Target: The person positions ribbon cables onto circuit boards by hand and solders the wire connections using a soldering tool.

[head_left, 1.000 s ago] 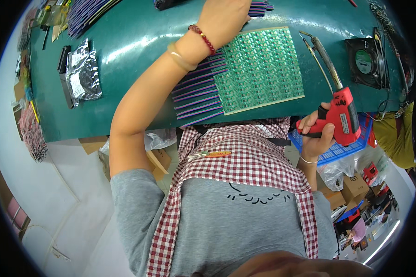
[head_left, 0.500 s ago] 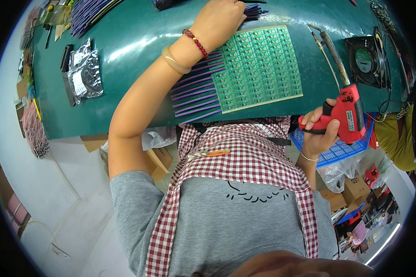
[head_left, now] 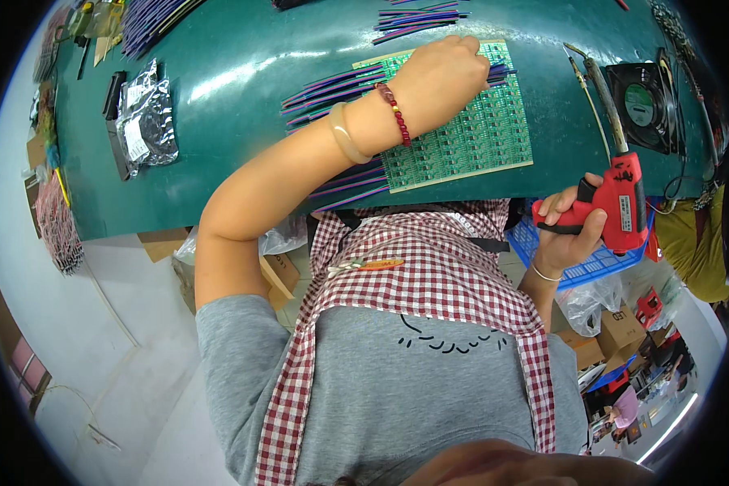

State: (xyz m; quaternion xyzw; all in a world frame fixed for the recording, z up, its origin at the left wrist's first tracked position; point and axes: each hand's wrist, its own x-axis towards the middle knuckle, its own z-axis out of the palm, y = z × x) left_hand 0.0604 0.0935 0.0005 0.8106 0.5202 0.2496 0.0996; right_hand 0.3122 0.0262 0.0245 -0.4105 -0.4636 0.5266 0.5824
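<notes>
My left hand [head_left: 449,79] is closed over the upper part of a green circuit board panel [head_left: 462,142]. It grips a small bunch of dark multicoloured wires [head_left: 502,74], whose ends stick out to the right of my fist. From the panel's left side, rows of striped wires [head_left: 328,85] run out over the table; my forearm and wrist hide some of them. On the right, at the table's near edge, my right hand [head_left: 571,223] is wrapped round the handle of a red soldering gun [head_left: 624,202]. Its long metal tip and thin solder guide tube point away, beside the panel.
More cut wires [head_left: 417,20] lie behind the panel, with a large wire bundle [head_left: 158,24] at the far left. A silver bag [head_left: 146,121] lies left, and a black fan [head_left: 641,105] stands right. Beneath the right edge is a blue basket [head_left: 579,271].
My left hand has come back from the wire pile onto the panel, bringing a bunch of wires. The soldering gun has shifted slightly right.
</notes>
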